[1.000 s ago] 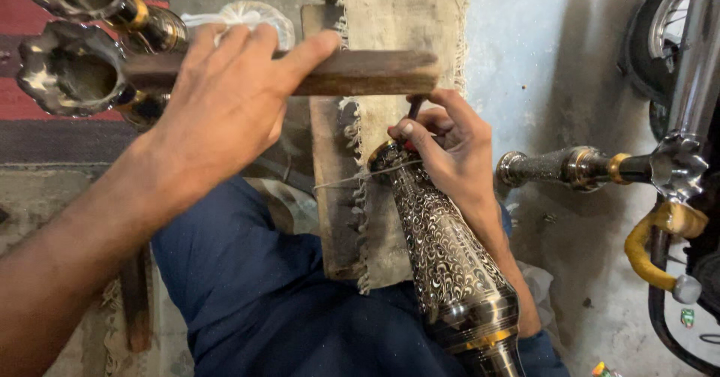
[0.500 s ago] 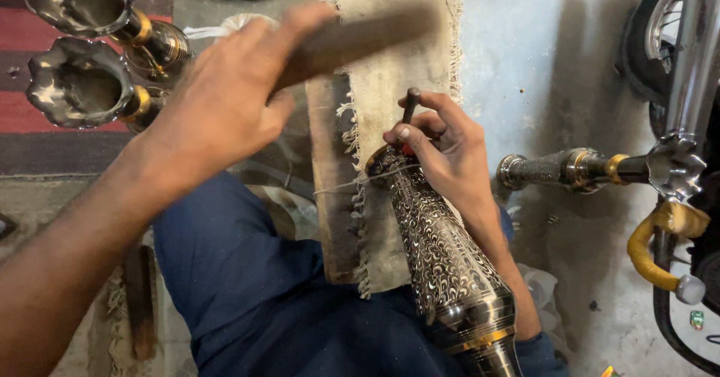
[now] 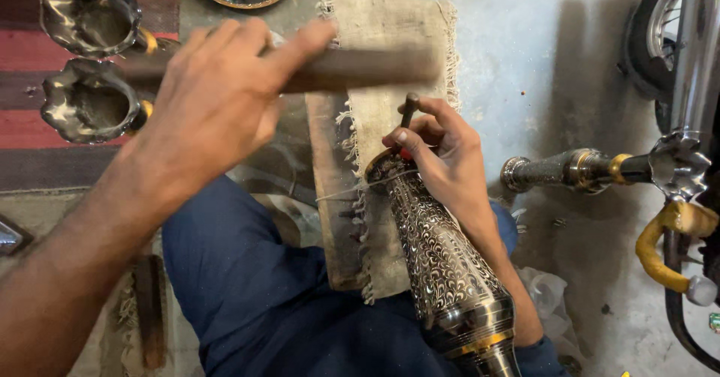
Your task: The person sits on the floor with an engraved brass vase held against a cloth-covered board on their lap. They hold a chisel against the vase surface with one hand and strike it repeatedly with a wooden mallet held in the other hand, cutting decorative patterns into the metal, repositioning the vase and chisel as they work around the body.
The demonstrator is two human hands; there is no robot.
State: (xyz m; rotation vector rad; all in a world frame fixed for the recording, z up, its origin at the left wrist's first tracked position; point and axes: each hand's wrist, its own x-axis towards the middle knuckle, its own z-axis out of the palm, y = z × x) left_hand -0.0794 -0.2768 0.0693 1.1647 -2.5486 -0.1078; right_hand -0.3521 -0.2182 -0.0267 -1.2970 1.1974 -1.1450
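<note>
Burlap mat (image 3: pixel 390 32): vase (image 3: pixel 442 272) under R grip (image 3: pixel 442 156)

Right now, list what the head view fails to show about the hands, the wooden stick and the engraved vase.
- Wooden stick: motion-blurred; the left hand covers its grip end.
- Chisel: its tip is hidden behind the right hand's fingers, so contact with the vase cannot be told.
- Engraved vase: its base is cut off by the bottom edge.
- Wooden block: mostly covered by the burlap cloth.
</note>
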